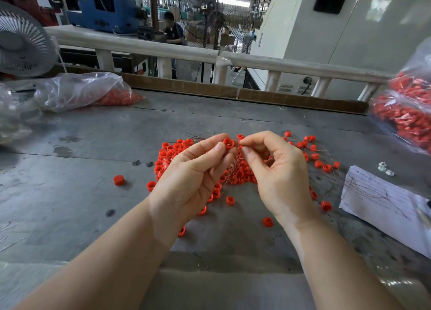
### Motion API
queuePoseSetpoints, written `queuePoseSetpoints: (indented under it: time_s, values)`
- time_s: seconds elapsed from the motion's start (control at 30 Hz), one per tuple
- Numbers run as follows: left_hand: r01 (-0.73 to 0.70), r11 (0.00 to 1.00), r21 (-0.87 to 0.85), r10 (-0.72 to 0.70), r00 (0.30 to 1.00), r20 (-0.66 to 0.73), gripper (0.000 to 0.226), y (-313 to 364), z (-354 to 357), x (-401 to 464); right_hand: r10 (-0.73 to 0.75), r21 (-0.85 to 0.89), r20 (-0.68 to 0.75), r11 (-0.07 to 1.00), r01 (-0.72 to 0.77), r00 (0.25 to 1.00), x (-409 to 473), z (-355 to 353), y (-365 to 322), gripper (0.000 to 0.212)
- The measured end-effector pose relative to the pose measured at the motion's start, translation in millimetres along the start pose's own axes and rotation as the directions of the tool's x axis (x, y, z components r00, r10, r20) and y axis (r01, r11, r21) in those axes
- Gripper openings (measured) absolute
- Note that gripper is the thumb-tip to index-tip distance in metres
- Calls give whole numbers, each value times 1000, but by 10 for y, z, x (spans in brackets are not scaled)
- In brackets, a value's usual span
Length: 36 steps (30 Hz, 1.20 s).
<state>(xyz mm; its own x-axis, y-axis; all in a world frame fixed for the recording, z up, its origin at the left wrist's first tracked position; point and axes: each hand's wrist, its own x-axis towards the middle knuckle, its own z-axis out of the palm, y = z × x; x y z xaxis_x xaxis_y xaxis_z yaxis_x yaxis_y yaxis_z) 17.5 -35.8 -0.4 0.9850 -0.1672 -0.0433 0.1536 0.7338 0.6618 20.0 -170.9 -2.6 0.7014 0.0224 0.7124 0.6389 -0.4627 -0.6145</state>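
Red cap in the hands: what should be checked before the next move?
1. Left hand pinches cap: ok.
2. Open side of cap in view: ok.
3. Right hand fingertips pinched beside cap: ok.
4. Thin wire held in right grip: cannot tell.
5. Pile of more caps on table under both hands: ok.

Small round red plastic caps (235, 170): smooth, slightly glossy. Grey metal worktable (93, 146): matt, scuffed, stained. Clear plastic bags (77, 90): glossy, crinkled.
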Motion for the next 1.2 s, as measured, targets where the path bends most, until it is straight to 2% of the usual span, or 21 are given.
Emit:
queuePoseSetpoints:
  time_s: [0.27,1.2]
  values:
    - [43,999,0,-43,999,20,22,12,22,-7,28,-9,-15,1000,-28,999,-11,10,52,10]
    - [61,998,12,-62,997,38,23,32,25,-45,53,-55,-25,997,-55,998,-6,-10,34,12]
